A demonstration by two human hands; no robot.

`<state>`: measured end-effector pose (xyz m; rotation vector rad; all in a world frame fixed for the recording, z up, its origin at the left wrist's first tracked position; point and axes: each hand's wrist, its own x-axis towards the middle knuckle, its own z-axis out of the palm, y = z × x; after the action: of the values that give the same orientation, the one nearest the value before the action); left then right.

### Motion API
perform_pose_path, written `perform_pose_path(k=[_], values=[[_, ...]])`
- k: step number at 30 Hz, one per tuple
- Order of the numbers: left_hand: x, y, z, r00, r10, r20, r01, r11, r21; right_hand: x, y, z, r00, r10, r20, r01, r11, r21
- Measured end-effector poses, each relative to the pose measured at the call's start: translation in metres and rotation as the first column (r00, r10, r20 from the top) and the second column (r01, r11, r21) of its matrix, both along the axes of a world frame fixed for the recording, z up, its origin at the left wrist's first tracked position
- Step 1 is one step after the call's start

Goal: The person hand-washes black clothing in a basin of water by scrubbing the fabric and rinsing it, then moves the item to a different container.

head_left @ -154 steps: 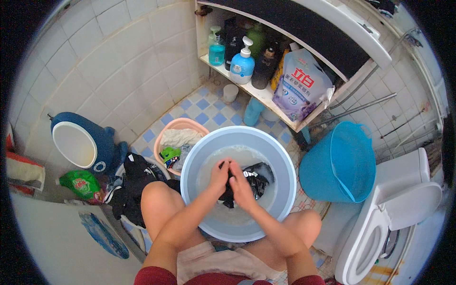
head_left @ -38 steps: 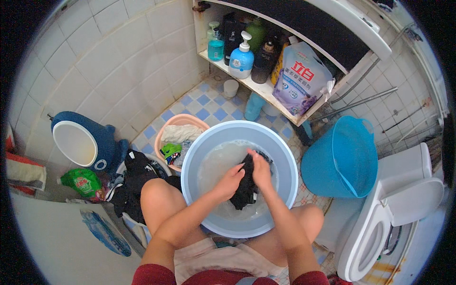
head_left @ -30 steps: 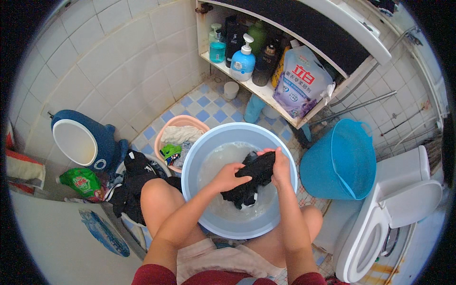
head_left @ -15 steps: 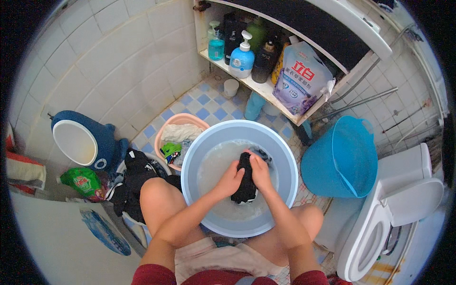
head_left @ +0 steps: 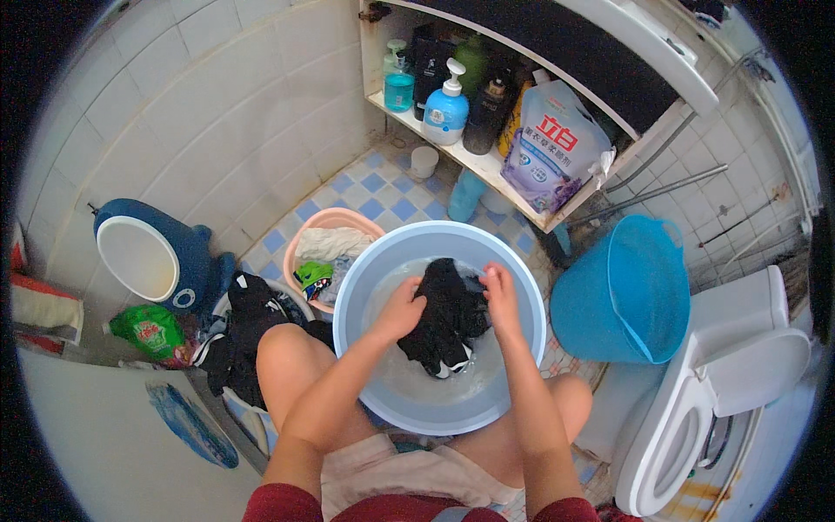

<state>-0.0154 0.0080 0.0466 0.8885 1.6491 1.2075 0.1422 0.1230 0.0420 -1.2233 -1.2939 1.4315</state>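
Note:
A black garment [head_left: 437,315] with white patches at its lower end lies bunched in cloudy, sudsy water inside a large pale blue basin [head_left: 350,352] between my knees. My left hand [head_left: 401,309] is closed on the garment's left edge, thumb uppermost. At its upper right edge, my right hand [head_left: 502,297] has its fingers curled together by the dark cloth, seemingly pinching it. The fingertips of both hands are partly hidden. A greyer dark part of cloth shows near the right hand.
Beside the basin stand a pink basin [head_left: 293,250] of clothes and a heap of dark clothes [head_left: 239,348]. A tall blue tub [head_left: 591,304] and a toilet [head_left: 665,448] are at right. Bottles and a detergent pouch [head_left: 557,143] fill a low shelf [head_left: 487,163]. A blue potty [head_left: 204,270] stands left.
My hands, close together around the bunched garment before, have moved apart to its two sides. The garment has opened out wider in the water.

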Motion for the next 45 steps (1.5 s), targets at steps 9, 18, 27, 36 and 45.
perform_pose_path(k=[9,18,27,36,45], values=[[-0.018,-0.015,0.008,0.977,0.21,-0.04,-0.21,0.977,-0.02,0.014,-0.047,-0.036,0.521,0.384,0.763,-0.737,0.654,0.174],[-0.036,-0.042,0.032,0.914,-0.11,-0.39,0.116,0.993,-0.01,0.026,-0.031,0.039,0.767,0.563,0.308,-0.595,0.804,0.011],[-0.033,-0.029,0.026,0.897,-0.08,0.436,0.043,0.995,0.093,0.032,-0.025,0.048,0.671,0.679,0.297,-0.716,0.697,0.022],[0.029,-0.008,0.003,0.953,0.068,0.295,-0.154,0.948,0.279,-0.013,-0.083,0.042,0.767,0.316,0.559,-0.614,0.616,0.494],[0.041,0.0,-0.015,0.79,0.184,0.585,-0.312,0.942,0.126,-0.022,-0.087,0.016,0.802,0.513,0.305,-0.59,0.76,0.273]])
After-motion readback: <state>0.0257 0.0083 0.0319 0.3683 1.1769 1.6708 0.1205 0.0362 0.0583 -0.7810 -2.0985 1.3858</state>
